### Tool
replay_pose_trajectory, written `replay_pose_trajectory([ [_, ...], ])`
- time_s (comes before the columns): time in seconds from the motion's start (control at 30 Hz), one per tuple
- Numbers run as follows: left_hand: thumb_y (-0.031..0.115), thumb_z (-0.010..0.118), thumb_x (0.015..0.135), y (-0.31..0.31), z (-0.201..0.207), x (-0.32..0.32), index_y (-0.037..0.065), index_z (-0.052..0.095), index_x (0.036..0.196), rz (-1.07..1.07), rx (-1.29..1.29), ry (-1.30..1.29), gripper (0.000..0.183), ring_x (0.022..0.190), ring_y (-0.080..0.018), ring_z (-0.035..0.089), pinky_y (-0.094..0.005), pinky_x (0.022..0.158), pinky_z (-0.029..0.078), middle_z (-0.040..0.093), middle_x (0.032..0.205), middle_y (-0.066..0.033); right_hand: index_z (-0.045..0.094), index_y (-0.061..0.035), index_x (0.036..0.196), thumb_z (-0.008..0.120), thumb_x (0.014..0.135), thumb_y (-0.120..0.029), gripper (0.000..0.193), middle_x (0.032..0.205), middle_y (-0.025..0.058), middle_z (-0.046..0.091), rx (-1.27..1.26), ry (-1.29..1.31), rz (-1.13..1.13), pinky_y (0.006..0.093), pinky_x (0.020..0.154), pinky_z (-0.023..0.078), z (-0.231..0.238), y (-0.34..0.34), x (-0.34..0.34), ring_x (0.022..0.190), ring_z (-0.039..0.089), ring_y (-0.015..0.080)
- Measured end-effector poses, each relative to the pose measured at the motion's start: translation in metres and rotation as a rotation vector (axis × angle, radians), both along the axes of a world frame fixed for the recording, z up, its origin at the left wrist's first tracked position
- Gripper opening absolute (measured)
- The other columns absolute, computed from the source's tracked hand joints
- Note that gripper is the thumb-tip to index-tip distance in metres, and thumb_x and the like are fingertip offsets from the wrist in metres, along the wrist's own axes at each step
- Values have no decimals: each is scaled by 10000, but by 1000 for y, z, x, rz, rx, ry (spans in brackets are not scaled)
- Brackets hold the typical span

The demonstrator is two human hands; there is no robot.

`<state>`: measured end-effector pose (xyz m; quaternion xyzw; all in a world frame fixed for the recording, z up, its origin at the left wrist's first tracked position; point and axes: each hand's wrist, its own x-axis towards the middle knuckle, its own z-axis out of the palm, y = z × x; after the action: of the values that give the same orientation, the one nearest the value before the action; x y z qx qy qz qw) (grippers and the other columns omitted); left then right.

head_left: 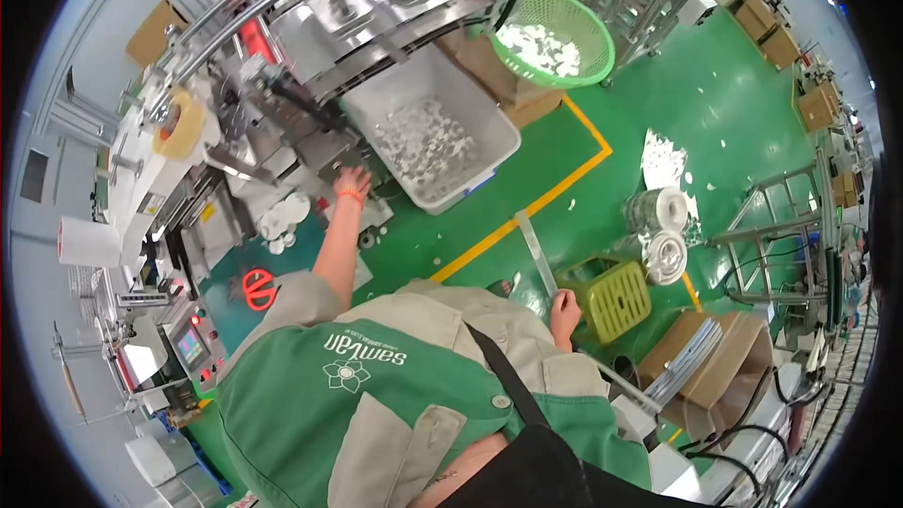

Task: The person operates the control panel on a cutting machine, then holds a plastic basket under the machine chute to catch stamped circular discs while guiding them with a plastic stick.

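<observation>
My left hand (351,181) reaches forward to a metal part of the machine (324,165), its fingers spread and lying against it. I see nothing held in that hand. An orange band circles the wrist. On the right, my right hand (564,309) is closed round the near end of a long, flat, pale strip (536,249), which points away over the green floor. White round discs (284,216) lie in a loose pile left of my left forearm. A grey bin (451,169) with many small white pieces stands ahead of my left hand.
A green basket (583,23) of white pieces stands beyond the bin. Orange scissors (259,290) lie on the teal worktop at left. A yellow-green plastic stool (611,299), white rolls (666,249) and an open cardboard box (720,367) occupy the right side.
</observation>
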<state>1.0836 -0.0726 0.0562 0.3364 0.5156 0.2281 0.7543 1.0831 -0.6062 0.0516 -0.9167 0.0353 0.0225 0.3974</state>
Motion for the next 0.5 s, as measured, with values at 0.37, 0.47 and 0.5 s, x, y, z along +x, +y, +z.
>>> replay_pose_trajectory([
  [0.37, 285, 588, 794, -22, -53, 4, -34, 526, 947, 335, 863, 347, 359, 634, -202, 557, -305, 577, 445, 597, 755, -79, 562, -30, 900, 489, 873, -214, 200, 641, -8, 483, 475, -39, 129, 215, 509, 339, 51, 40, 241, 566, 402, 65],
  [0.47, 189, 560, 811, -14, -92, 18, -47, 489, 1077, 537, 645, 201, 362, 728, -264, 560, -346, 706, 460, 576, 898, -147, 552, -23, 924, 490, 884, -225, 215, 671, -46, 446, 550, 35, 127, 182, 516, 305, 39, 54, 287, 595, 366, 35],
  [0.5, 173, 555, 813, 1, -111, 9, -45, 483, 1090, 690, 409, -40, 360, 739, -272, 561, -357, 712, 462, 568, 929, -158, 552, -20, 925, 486, 887, -223, 216, 679, -47, 452, 613, 78, 150, 183, 517, 305, 43, 69, 306, 601, 372, 37],
])
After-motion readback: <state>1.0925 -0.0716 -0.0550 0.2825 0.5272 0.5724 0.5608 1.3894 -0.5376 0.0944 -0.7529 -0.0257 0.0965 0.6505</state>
